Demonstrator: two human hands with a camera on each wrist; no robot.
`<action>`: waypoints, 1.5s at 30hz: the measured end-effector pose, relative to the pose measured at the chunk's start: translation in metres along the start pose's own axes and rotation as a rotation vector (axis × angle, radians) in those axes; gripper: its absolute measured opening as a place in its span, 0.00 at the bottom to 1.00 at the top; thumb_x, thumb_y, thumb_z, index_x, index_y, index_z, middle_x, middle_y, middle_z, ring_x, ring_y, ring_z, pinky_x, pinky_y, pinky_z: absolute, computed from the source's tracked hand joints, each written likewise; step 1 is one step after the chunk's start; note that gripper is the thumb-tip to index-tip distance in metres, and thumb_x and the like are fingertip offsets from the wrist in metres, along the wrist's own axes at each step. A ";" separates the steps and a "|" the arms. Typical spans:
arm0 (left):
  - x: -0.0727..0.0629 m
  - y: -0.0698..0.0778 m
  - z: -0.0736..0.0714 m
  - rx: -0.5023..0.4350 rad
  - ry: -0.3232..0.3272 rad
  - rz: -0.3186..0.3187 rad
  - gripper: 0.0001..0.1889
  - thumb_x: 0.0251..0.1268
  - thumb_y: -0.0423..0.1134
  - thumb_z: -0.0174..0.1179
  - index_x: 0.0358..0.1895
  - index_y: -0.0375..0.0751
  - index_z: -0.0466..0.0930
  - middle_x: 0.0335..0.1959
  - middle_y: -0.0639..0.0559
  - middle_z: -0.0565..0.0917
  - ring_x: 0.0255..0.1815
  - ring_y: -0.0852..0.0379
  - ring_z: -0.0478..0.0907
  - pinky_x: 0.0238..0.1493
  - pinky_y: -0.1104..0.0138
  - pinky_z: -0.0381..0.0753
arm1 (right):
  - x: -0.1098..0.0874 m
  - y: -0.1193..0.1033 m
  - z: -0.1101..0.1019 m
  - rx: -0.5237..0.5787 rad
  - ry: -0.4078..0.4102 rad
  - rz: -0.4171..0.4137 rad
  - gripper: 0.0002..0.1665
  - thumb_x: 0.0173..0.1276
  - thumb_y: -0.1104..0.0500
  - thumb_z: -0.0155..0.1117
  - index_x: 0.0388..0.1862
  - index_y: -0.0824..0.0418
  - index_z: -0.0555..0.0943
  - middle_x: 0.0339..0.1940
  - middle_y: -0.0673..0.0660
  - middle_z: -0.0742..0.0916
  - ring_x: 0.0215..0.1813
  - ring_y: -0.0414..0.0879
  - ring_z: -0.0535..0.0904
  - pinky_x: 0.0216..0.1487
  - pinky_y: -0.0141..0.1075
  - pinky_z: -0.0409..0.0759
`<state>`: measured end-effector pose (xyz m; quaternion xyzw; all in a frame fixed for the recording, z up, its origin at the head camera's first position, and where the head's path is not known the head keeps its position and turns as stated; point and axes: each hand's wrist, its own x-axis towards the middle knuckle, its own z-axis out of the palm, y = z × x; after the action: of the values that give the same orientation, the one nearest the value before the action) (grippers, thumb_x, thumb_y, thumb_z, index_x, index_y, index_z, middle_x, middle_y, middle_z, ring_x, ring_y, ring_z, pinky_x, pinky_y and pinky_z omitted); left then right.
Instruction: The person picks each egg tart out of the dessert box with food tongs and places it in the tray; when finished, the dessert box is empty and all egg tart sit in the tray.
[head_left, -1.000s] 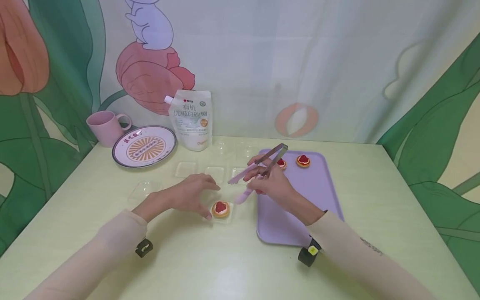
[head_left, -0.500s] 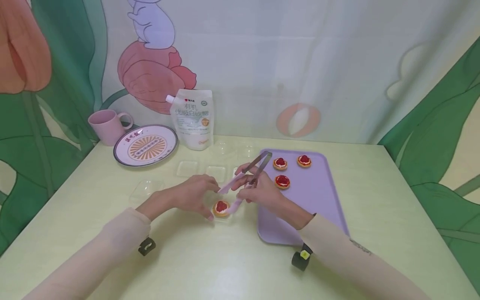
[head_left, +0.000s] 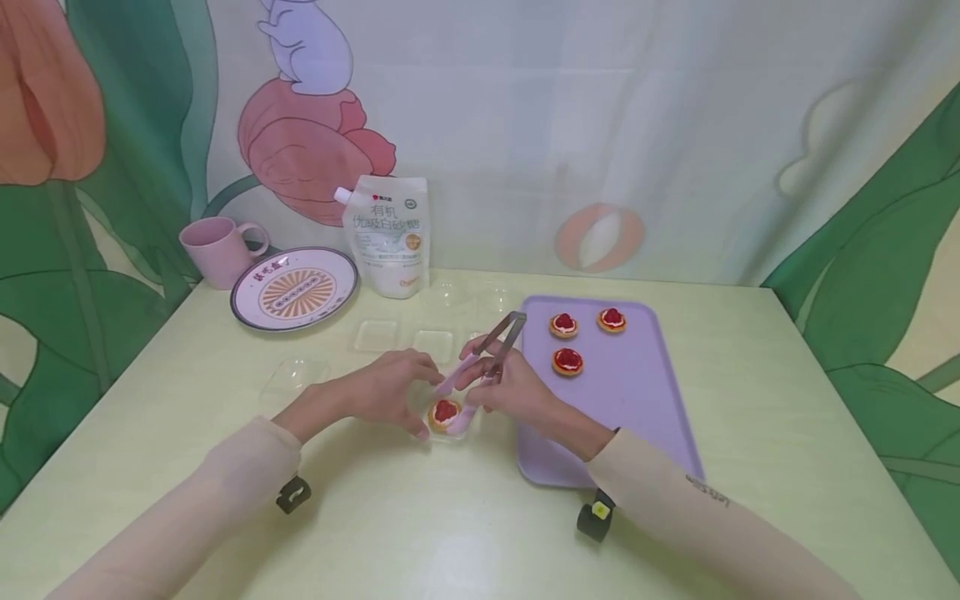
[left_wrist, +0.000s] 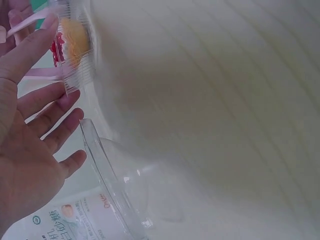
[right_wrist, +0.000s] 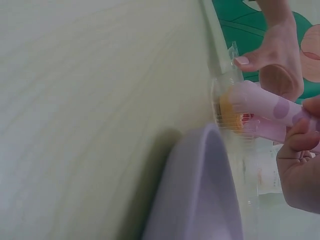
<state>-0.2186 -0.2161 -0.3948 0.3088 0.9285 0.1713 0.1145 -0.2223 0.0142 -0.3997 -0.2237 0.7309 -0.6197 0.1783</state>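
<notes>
A fruit tart (head_left: 445, 413) with red topping sits in a small clear plastic box base (left_wrist: 86, 67). My left hand (head_left: 384, 387) holds this box base between thumb and fingertips at opposite edges. In my right hand (head_left: 512, 385) I grip a pair of tongs (head_left: 507, 335) with metal arms and pink tips. The tips stand on either side of the tart, down inside the box base; whether both touch it I cannot tell. To the right, several tarts, one of them this glossy red one (head_left: 567, 361), lie on a lilac tray (head_left: 622, 425).
Behind the hands lie clear box bases (head_left: 377, 335) and clear domed lids (head_left: 447, 294). Another clear lid (head_left: 295, 379) lies left of my left forearm. At the back left stand a pink mug (head_left: 217, 254), a patterned plate (head_left: 294, 289) and a white pouch (head_left: 390, 242).
My right hand has moved left and down from beside the tray, bringing the tong tips around the tart. The left hand has stayed almost in place at the box base.
</notes>
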 end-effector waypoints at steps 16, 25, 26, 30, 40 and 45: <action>-0.001 0.004 -0.002 0.013 -0.012 0.009 0.37 0.43 0.49 0.81 0.60 0.37 0.81 0.58 0.42 0.81 0.61 0.43 0.74 0.64 0.48 0.72 | 0.000 0.005 0.001 0.015 -0.011 0.025 0.22 0.56 0.76 0.63 0.51 0.74 0.72 0.27 0.56 0.87 0.25 0.40 0.77 0.24 0.30 0.73; -0.001 0.004 -0.002 0.019 -0.019 0.002 0.37 0.43 0.49 0.80 0.59 0.37 0.81 0.59 0.42 0.81 0.61 0.43 0.74 0.64 0.48 0.72 | 0.004 0.009 0.000 -0.034 -0.026 -0.065 0.20 0.52 0.79 0.63 0.46 0.75 0.75 0.18 0.49 0.80 0.18 0.39 0.73 0.21 0.29 0.73; -0.001 0.004 -0.003 0.023 -0.019 0.002 0.37 0.43 0.49 0.80 0.59 0.37 0.81 0.58 0.42 0.81 0.61 0.43 0.74 0.64 0.48 0.72 | 0.004 0.009 0.000 -0.032 -0.026 -0.069 0.20 0.52 0.79 0.63 0.46 0.75 0.75 0.18 0.49 0.80 0.18 0.40 0.73 0.21 0.29 0.73; 0.000 0.005 -0.003 0.039 -0.026 0.005 0.36 0.44 0.49 0.80 0.59 0.38 0.82 0.58 0.43 0.81 0.60 0.45 0.75 0.63 0.50 0.73 | 0.003 0.010 -0.001 -0.027 -0.028 -0.079 0.20 0.51 0.78 0.64 0.46 0.76 0.75 0.18 0.50 0.80 0.18 0.40 0.74 0.21 0.29 0.74; -0.001 0.007 -0.005 0.067 -0.015 0.017 0.36 0.43 0.49 0.81 0.58 0.37 0.82 0.54 0.44 0.82 0.57 0.45 0.76 0.60 0.51 0.74 | -0.001 -0.003 -0.013 -0.011 0.030 -0.120 0.21 0.53 0.77 0.64 0.48 0.74 0.74 0.19 0.49 0.81 0.19 0.39 0.73 0.23 0.29 0.74; 0.000 0.007 -0.004 0.054 -0.020 0.007 0.36 0.44 0.49 0.80 0.59 0.36 0.82 0.56 0.42 0.82 0.59 0.44 0.75 0.63 0.50 0.72 | -0.006 -0.015 -0.032 -0.016 0.109 -0.081 0.23 0.54 0.75 0.63 0.51 0.71 0.74 0.21 0.48 0.81 0.20 0.39 0.74 0.24 0.29 0.74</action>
<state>-0.2160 -0.2122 -0.3888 0.3168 0.9306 0.1435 0.1146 -0.2328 0.0416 -0.3800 -0.2203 0.7347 -0.6320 0.1112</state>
